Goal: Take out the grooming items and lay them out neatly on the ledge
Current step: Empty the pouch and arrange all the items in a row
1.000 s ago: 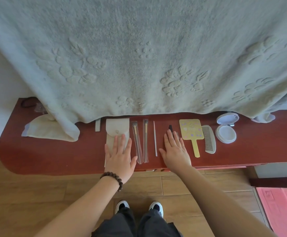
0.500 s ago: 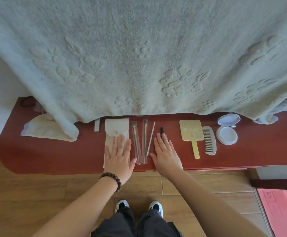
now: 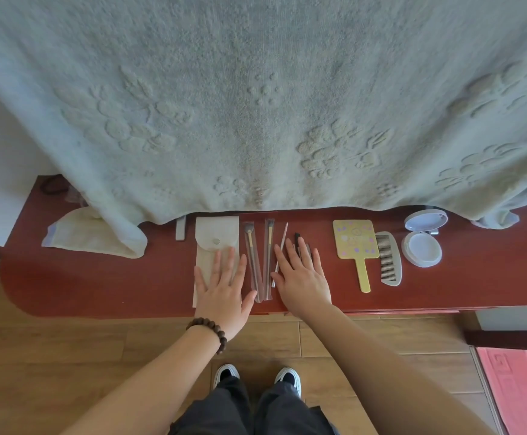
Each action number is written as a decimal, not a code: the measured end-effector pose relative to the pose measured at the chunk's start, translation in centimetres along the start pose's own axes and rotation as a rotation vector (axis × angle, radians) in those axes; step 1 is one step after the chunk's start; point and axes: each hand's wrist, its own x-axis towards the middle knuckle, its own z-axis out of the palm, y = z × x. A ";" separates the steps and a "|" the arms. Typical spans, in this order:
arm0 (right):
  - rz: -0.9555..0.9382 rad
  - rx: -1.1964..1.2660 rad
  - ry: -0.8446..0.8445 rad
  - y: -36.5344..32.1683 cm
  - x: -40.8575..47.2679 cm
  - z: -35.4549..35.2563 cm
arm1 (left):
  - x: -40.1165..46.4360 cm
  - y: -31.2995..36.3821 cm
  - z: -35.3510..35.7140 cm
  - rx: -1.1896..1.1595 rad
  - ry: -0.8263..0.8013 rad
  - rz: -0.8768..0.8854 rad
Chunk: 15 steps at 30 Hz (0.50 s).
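On the red-brown ledge (image 3: 105, 287) lies a row of grooming items. My left hand (image 3: 223, 285) rests flat, fingers spread, on the cream snap pouch (image 3: 216, 237). Right of it lie two sleeved makeup brushes (image 3: 257, 259) and a thin stick (image 3: 280, 249). My right hand (image 3: 303, 277) lies flat with straight fingers over a dark tool (image 3: 298, 241), mostly hiding it. Further right are a yellow hand mirror (image 3: 356, 243), a grey comb (image 3: 389, 259) and an open white compact (image 3: 422, 240).
A pale embossed towel (image 3: 255, 105) hangs over the ledge's back. A small grey strip (image 3: 180, 229) and a folded cream cloth (image 3: 86, 235) lie at the left. Wooden floor, my shoes (image 3: 255, 376) and a pink mat (image 3: 525, 387) are below.
My right hand slid left with the dark tool, closing toward the thin stick, which tilted. The left hand stayed on the pouch.
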 end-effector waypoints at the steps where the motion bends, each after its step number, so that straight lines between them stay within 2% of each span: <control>1: -0.011 -0.011 -0.007 0.1 0.0 0.0 | -0.1 0.1 0.0 0.007 0.005 0.020; 8: -0.123 -0.059 -0.006 1.0 -0.9 0.1 | -0.4 0.7 -0.5 0.143 -0.090 0.133; 15: -0.184 -0.086 -0.062 -1.4 0.1 -0.6 | -0.4 0.1 -1.1 0.112 -0.100 0.157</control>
